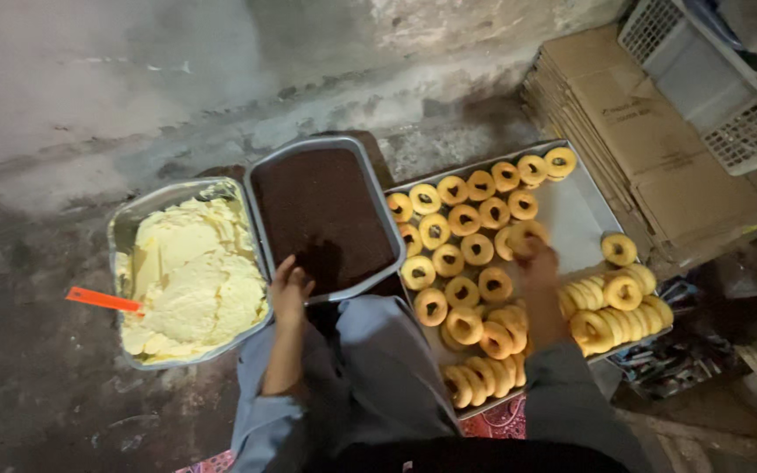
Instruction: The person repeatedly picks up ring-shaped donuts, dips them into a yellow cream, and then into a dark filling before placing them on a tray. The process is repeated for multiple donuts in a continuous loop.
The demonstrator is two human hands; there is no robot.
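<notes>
My left hand (pixel 290 289) rests on the near rim of a metal tray of dark brown filling (pixel 321 210), fingers curled; whether it holds anything is not visible. My right hand (pixel 536 263) reaches over a large flat metal tray (pixel 576 215) and grips a ring-shaped pastry (pixel 526 236) at the end of a row. Several golden ring pastries with dark centres (pixel 462 219) lie in rows on that tray. More rings are stacked on edge along its near side (pixel 611 320).
A metal tray of pale yellow dough (pixel 190 276) lies at left, with an orange-handled tool (pixel 102 300) sticking out. Flattened cardboard boxes (pixel 650 149) and white plastic crates (pixel 711 79) stand at right. The floor (pixel 63 175) is rough grey concrete.
</notes>
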